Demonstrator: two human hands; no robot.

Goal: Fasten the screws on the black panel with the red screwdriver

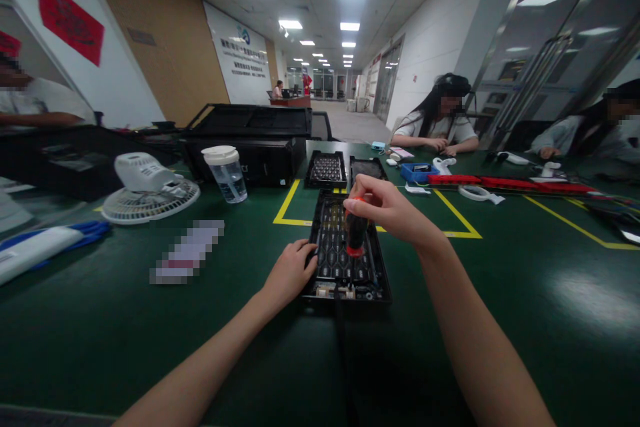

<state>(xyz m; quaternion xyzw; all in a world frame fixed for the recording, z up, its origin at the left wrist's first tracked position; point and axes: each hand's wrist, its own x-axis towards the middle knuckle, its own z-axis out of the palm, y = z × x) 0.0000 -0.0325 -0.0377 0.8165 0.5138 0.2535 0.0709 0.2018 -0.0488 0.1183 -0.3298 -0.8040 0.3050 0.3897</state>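
Observation:
A black rectangular tray-like case (383, 277) with rows of dark cells lies on the green table, with small parts along its near end. My left hand (293, 267) rests against the left edge of the case, its fingers closed over the rim. Above the case, my right hand (377, 207) grips the top of a red and black screwdriver (356, 233). The screwdriver stands upright, its shaft pointing down at the near end of the case. Whether its tip touches anything is too small to tell.
Two black trays (326, 170) lie beyond the case. To the left are a white fan (150, 197), a lidded cup (230, 177), a pixelated flat item (190, 253) and a large black box (250, 160). A blue bin (417, 172) and seated people are at the right.

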